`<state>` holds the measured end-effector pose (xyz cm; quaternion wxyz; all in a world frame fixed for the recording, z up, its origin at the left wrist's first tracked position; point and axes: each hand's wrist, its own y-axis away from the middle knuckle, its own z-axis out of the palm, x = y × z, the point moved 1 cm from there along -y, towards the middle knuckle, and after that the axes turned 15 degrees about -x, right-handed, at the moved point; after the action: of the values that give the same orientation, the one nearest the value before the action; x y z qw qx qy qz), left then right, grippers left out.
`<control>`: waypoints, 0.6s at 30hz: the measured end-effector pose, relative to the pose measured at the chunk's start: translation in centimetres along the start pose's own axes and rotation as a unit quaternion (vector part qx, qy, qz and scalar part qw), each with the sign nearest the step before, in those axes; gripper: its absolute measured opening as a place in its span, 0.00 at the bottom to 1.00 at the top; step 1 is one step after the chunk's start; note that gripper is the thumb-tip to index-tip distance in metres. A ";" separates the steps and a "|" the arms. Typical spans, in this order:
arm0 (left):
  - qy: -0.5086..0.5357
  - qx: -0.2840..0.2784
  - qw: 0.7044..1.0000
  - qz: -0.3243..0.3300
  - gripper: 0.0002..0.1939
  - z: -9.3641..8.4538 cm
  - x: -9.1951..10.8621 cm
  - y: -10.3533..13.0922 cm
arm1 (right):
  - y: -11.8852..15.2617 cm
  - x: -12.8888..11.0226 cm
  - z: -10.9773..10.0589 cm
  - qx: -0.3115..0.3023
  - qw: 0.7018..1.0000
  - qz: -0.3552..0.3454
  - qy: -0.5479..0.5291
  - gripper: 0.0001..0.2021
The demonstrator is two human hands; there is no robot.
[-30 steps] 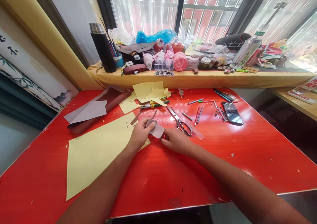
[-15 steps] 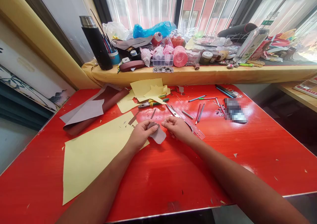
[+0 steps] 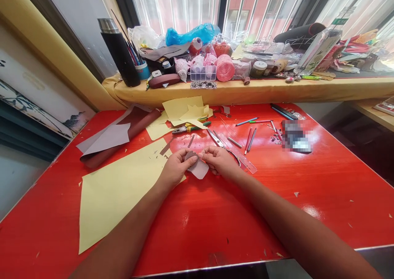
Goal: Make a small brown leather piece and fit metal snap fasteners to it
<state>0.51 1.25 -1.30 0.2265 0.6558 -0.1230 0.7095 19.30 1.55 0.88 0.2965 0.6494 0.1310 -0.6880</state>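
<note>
My left hand (image 3: 175, 167) pinches a small grey piece of leather-like material (image 3: 200, 170) between thumb and fingers, a little above the red table. Its lower end is rounded and hangs free; the fingers cover part of its upper end. Close beside it, my right hand (image 3: 221, 161) is closed, its thumb and fingertips meeting at the upper right edge of the piece. Whether they grip that edge or something tiny is too small to tell. Scissors (image 3: 219, 141) lie just beyond the right hand, partly on a clear ruler (image 3: 246, 162).
A large yellow sheet (image 3: 115, 201) lies under my left forearm. Behind it are a brown roll of material (image 3: 123, 147), pliers (image 3: 181, 129) and yellow offcuts (image 3: 181, 108). Pens (image 3: 251, 140) lie to the right. A black flask (image 3: 121, 59) and craft supplies crowd the sill.
My right hand has moved slightly left, and its fingertips now meet the grey piece's edge instead of being apart from it. My left hand stays holding the piece.
</note>
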 end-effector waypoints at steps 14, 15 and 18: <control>0.004 0.001 1.000 0.005 0.24 0.1 -0.1 -0.1 | -0.2 0.7 -0.1 -0.004 1.000 -0.009 0.020 0.20; 0.000 0.001 1.000 0.005 0.24 0.1 -0.2 -0.1 | -0.2 0.8 -0.1 -0.004 1.000 -0.011 0.028 0.20; -0.011 0.006 1.000 0.006 0.23 0.2 -0.4 -0.2 | -0.3 0.9 0.0 -0.005 0.999 -0.017 0.048 0.20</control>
<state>0.75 1.27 -1.69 0.2173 0.6640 -0.1249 0.7045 19.16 1.56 -0.06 0.2813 0.6777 0.1598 -0.6604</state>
